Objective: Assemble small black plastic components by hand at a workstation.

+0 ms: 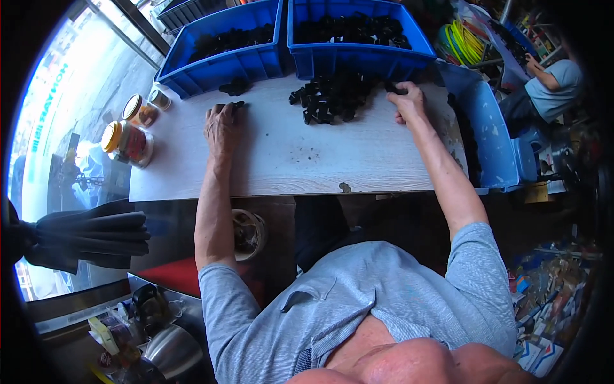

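My left hand is on the left part of the light wooden table, its fingers closed on a small black part. Just beyond it lies a little group of black parts. Over on the right, my right hand pinches another small black part between thumb and fingers. Between my hands, nearer the right one, a loose pile of black parts is heaped against a blue bin. The exact kind of these parts is too dark and small to make out.
Two blue bins of black parts stand along the far edge. A lighter blue tub adjoins the right edge. Jars line the left side. A person works at far right near coiled yellow hose.
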The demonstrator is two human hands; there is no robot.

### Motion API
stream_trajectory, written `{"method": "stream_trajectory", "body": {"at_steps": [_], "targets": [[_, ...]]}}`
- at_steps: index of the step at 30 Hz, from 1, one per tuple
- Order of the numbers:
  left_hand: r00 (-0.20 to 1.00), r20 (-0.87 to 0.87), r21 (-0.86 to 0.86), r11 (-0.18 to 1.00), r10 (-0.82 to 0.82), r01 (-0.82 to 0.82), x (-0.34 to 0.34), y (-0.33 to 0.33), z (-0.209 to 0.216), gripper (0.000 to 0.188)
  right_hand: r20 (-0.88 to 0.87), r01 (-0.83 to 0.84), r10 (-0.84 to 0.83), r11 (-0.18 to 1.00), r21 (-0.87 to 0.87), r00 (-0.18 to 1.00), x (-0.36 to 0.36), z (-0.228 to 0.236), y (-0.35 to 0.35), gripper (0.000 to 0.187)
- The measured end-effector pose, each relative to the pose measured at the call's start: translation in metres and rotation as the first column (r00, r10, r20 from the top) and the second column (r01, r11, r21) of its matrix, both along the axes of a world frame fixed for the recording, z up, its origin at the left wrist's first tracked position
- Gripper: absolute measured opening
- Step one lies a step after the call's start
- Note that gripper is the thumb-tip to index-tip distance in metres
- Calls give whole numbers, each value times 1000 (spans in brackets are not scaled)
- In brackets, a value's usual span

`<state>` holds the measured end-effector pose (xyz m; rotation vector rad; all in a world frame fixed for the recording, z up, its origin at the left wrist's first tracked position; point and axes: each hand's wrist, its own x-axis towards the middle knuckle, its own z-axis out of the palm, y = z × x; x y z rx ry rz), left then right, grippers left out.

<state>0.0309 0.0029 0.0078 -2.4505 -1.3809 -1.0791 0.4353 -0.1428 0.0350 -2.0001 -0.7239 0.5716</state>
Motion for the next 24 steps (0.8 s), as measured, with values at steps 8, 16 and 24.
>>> {"method": "stream_trajectory", "body": {"at_steps": [8, 16, 24], "targets": [[997, -62, -52, 997, 54, -57, -1, -1, 0, 20, -19, -32, 32, 999, -9, 999, -3, 1, -7, 32], [997, -82, -20, 1000, -5, 3, -7, 3, -8, 27, -26, -81, 79, 993, -81, 997, -7, 5, -24, 38], [991, -114, -45, 996, -76, 71, 4, -21, 7, 29, -78, -172, 167, 983, -71, 983, -14, 6, -46, 36]]}}
